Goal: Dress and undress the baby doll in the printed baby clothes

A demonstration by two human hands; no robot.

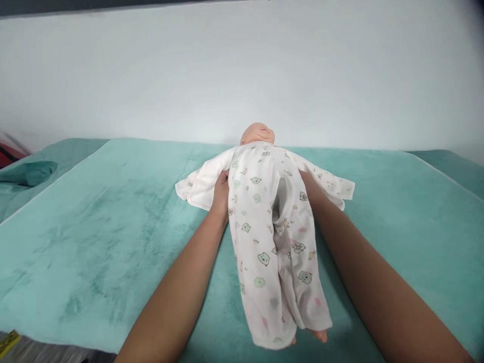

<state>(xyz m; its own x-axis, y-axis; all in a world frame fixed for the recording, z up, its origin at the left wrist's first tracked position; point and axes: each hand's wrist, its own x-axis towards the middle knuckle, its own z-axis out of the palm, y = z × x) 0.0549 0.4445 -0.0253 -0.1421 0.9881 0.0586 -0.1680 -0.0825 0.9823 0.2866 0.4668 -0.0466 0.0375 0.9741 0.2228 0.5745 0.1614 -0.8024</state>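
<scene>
A baby doll (257, 134) lies on its back on a teal blanket (113, 227), head away from me. It wears a white romper (264, 237) printed with small animal faces, open down the front. One bare toe shows at the near end. My left hand (221, 194) grips the doll's side under its left-hand sleeve, fingers curled round the body. My right hand (308, 186) is tucked against the other side, mostly hidden behind the romper.
The teal blanket covers a wide bed against a white wall (242, 70). A teal pillow (28, 173) lies at the far left, with something red (7, 154) behind it. A yellow strip (7, 343) shows at the bottom left corner.
</scene>
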